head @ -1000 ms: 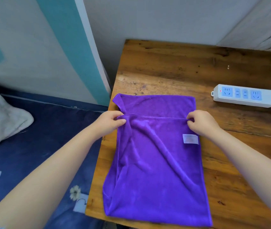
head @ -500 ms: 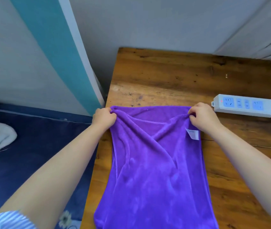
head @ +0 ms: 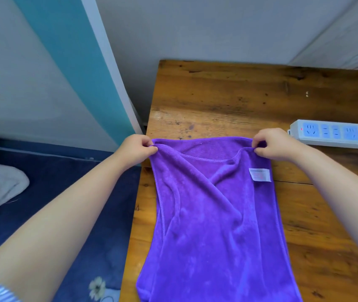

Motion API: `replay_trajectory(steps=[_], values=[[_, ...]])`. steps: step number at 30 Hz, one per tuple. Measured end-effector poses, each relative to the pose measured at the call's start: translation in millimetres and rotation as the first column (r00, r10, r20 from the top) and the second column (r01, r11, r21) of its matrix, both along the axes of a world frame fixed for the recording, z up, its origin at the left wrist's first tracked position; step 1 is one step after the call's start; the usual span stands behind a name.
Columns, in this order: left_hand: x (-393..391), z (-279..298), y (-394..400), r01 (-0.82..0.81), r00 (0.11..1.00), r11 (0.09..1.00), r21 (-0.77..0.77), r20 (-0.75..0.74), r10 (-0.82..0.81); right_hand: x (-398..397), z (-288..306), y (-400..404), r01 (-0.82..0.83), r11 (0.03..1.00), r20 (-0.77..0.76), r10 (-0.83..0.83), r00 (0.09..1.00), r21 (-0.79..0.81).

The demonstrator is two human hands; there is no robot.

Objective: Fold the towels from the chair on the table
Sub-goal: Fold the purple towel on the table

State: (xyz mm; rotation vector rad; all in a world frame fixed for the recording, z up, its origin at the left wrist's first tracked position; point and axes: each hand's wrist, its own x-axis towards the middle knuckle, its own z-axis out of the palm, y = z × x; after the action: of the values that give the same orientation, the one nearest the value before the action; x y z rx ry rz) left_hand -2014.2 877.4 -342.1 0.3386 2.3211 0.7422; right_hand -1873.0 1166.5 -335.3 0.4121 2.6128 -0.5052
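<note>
Purple towel on wooden table

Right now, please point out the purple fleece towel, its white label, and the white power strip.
purple fleece towel (head: 212, 225): head view, middle of cloth.
white label (head: 260, 175): head view, label centre.
white power strip (head: 335, 134): head view, top face.

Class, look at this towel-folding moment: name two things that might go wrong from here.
1. The purple towel is rumpled with diagonal creases, so the fold may set unevenly.
2. Its left edge lies at the table edge; it may slip off once the left hand and right hand release the pinched corners.
</note>
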Motion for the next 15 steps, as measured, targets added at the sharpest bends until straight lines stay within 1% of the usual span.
replay_trajectory(steps=[4, 6, 11, 15], values=[[1, 9, -13, -0.066, 0.998, 0.996, 0.064, 0.017, 0.065, 11, 10, 1, -0.004, 1.000, 0.009, 0.004, 1.000, -0.023], [3, 13, -19, -0.087, 0.996, 0.994, 0.067, 0.019, 0.086, 16, 14, -2, -0.007, 1.000, 0.029, 0.007, 1.000, 0.005], [8, 21, -32, -0.122, 0.992, 0.990, 0.069, -0.015, 0.123, 30, 22, -2, 0.000, 0.998, 0.022, -0.001, 1.000, 0.066], [8, 28, -42, -0.158, 0.985, 0.982, 0.100, -0.055, 0.164, 39, 33, -7, -0.044, 0.995, 0.055, 0.039, 0.998, 0.086]])
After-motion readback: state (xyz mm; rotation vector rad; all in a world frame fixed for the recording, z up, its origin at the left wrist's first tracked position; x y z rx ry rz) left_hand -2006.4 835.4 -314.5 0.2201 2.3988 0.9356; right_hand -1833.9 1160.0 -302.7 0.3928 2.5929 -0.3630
